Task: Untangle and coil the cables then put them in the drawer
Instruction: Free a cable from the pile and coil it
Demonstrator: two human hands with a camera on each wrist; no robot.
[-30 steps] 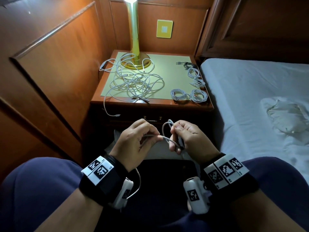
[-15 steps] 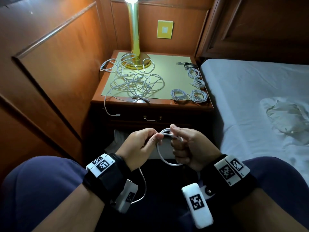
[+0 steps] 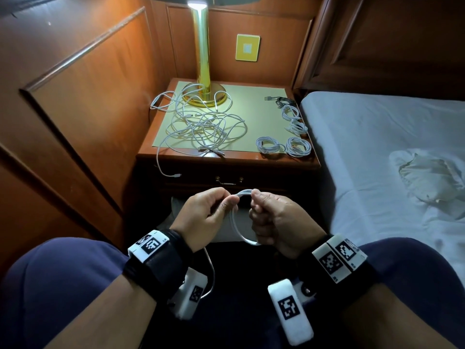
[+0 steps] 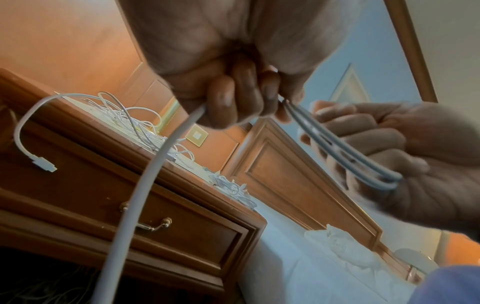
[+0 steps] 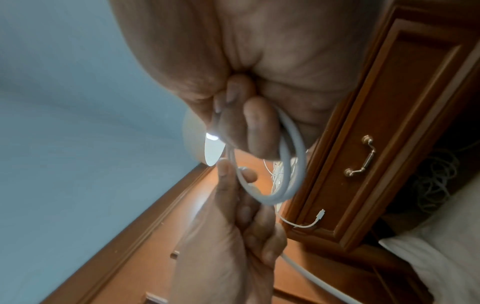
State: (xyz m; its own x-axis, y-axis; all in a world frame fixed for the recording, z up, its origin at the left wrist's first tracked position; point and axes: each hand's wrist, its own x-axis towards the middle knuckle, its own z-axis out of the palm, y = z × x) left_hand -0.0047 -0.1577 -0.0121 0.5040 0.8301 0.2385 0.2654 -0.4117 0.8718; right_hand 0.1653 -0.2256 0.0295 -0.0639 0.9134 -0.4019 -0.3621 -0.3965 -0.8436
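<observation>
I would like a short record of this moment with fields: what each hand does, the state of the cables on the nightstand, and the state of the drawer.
left hand: pinches the white cable at the top of its loop
right hand: grips the loops of the same cable
tangled cables: loose pile on the nightstand in front of the lamp, one end hanging over the front edge
coiled cables: several small bundles along the right side of the nightstand
drawer: closed
</observation>
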